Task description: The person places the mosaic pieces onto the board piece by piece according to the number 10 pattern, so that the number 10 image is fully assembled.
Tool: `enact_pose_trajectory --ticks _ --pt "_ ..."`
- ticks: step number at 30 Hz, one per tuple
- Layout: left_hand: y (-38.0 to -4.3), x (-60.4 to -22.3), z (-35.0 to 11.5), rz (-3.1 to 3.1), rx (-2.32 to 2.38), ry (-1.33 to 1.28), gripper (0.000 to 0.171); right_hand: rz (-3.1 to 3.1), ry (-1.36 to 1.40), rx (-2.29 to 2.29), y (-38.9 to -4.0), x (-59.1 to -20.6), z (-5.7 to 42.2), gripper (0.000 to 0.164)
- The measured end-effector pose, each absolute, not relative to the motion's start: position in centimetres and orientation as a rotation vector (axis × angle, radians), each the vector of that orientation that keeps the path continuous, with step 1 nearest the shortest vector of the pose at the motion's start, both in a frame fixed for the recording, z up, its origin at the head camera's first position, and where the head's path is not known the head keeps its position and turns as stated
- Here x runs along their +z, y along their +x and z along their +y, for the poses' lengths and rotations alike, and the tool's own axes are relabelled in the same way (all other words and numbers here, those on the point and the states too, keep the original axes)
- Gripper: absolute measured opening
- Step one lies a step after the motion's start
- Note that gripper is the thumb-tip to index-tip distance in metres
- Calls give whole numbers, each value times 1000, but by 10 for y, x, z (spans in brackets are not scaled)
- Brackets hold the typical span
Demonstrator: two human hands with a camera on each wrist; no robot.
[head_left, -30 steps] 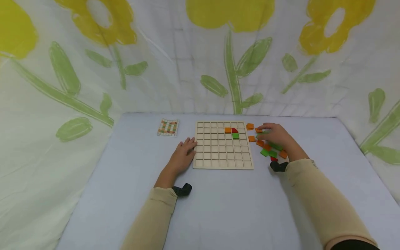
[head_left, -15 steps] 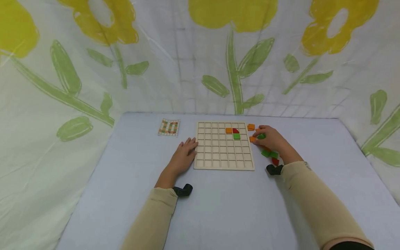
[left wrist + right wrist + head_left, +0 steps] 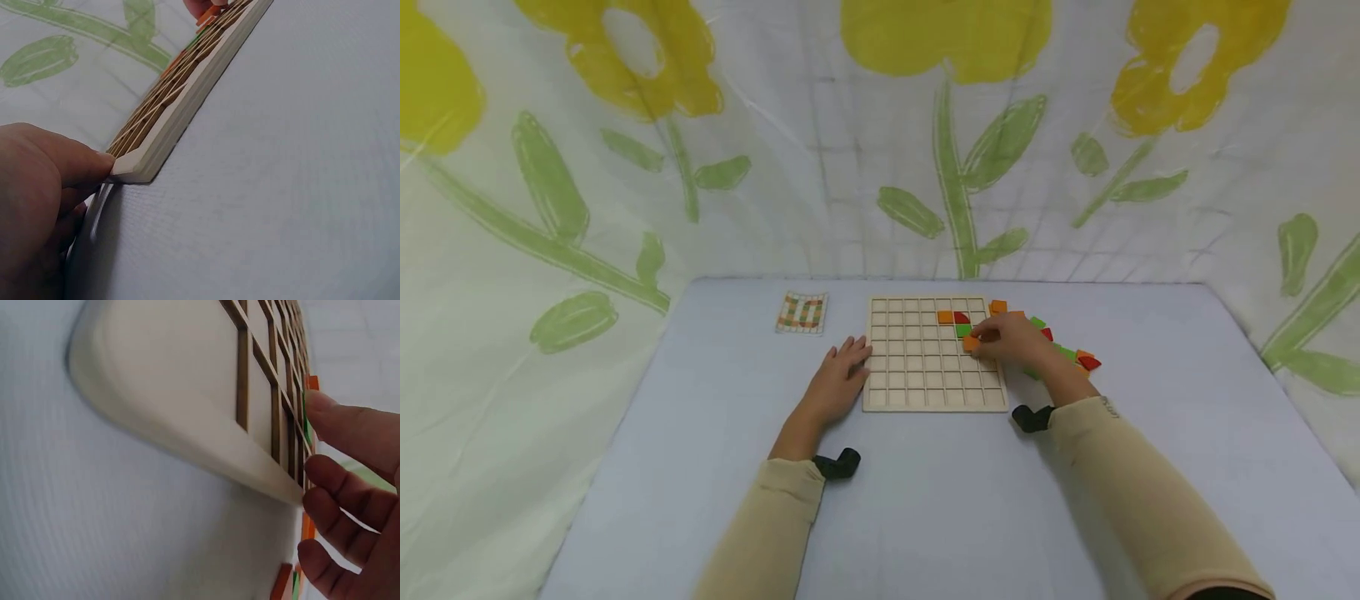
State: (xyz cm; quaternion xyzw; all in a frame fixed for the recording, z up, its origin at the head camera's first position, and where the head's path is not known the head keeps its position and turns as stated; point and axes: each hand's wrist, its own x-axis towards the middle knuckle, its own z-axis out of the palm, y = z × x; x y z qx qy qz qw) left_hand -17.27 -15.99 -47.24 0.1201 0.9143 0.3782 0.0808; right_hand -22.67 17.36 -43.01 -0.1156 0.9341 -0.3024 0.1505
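We see a small, flat orange tile, bright and plain, with straight sides. It is above the near side of a green tile, over the right part of a pale wooden board with little square boxes. Our right hand pinches the tile with its thumb and fingers. The tile looks about square, so we can't pick out a long way or a front end. The board is almost square too, and its rows run from left to right.

Our left hand rests at the board's left edge, thumb touching it and fingers a bit spread.

On the board, a red tile is just beside an orange square, and the green one is on the red one's near side.

Our fingers cover part of the pinched tile, and we can't tell if it touches the board. Our right hand and wrist hide some of the loose tiles on the counter. The left wrist view cuts off most of our right hand.
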Motion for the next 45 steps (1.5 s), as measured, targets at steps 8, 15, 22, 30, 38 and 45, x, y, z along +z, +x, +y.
enact_pose_trajectory --ticks 8,15,22,30,38,45 --pt "-171 -473 -160 2731 1165 370 45 2719 -357 -792 -226 -434 163 33" --pt "-172 -472 -160 2737 1154 357 45 2730 -325 -783 -228 -437 162 30" --pt "-171 -473 -162 2738 1161 344 45 2751 -257 -791 -228 -436 157 27" --pt "-172 -472 -160 2736 1136 362 46 2776 -171 -962 -224 -437 173 29" --pt "-172 -471 -159 2735 1116 360 46 2785 58 -1110 -216 -429 220 37" --pt "-172 -470 -159 2741 1123 335 46 2745 160 -1069 -209 -433 244 41"
